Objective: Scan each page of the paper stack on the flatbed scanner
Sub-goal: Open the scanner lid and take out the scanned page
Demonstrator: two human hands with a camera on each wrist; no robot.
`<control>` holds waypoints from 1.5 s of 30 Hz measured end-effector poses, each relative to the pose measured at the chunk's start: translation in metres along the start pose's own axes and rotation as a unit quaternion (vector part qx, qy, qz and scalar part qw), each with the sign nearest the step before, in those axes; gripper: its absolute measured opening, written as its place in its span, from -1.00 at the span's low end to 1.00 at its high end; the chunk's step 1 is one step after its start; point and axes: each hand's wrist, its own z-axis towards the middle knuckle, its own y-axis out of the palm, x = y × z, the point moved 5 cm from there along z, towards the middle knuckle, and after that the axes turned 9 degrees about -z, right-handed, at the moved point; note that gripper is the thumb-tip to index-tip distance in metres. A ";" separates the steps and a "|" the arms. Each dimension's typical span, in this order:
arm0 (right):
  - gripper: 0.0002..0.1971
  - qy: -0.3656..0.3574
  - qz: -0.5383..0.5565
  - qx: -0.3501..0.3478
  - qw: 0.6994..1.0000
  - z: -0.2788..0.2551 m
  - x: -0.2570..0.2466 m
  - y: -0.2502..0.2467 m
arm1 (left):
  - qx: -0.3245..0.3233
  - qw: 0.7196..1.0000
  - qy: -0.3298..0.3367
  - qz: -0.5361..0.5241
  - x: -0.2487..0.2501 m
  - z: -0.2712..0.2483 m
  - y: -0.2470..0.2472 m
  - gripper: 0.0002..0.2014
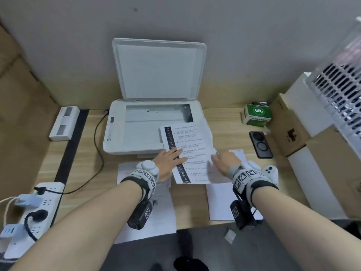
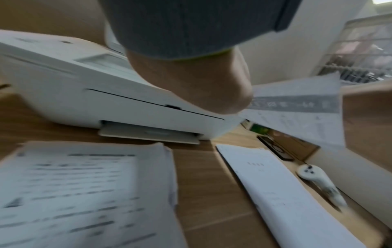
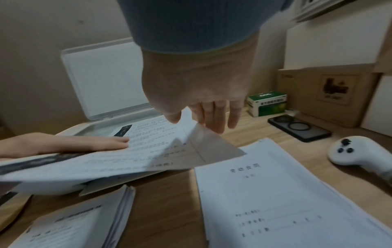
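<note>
The white flatbed scanner (image 1: 134,133) stands at the back of the desk with its lid (image 1: 158,69) up and bare glass showing. A printed page (image 1: 187,151) with a black strip down its left side hangs over the scanner's front right corner. My left hand (image 1: 170,157) lies on the page with straight fingers (image 3: 101,143). My right hand (image 1: 220,157) pinches the page's right edge, thumb (image 3: 172,117) on top and fingers below. One paper stack (image 1: 144,204) lies under my left wrist, another paper stack (image 1: 222,200) under my right.
A black phone (image 1: 260,144), a green box (image 1: 256,115) and a white controller (image 1: 270,172) lie to the right, in front of cardboard boxes (image 1: 289,132). A power strip (image 1: 29,216) with plugs sits at the front left. A black cable (image 1: 97,145) runs beside the scanner.
</note>
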 end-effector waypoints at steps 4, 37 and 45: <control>-0.68 0.036 0.019 -0.030 0.999 -0.002 0.040 0.003 | -0.013 0.999 0.040 0.013 0.039 0.023 0.010 -0.18; -0.88 0.042 0.164 0.007 0.985 0.016 0.081 0.108 | 0.023 0.991 -0.075 -0.104 0.035 0.038 0.089 -0.40; -0.69 -0.074 0.130 -0.093 0.984 -0.017 -0.079 0.170 | 0.006 0.945 -0.281 -0.165 -0.081 -0.103 0.141 -0.32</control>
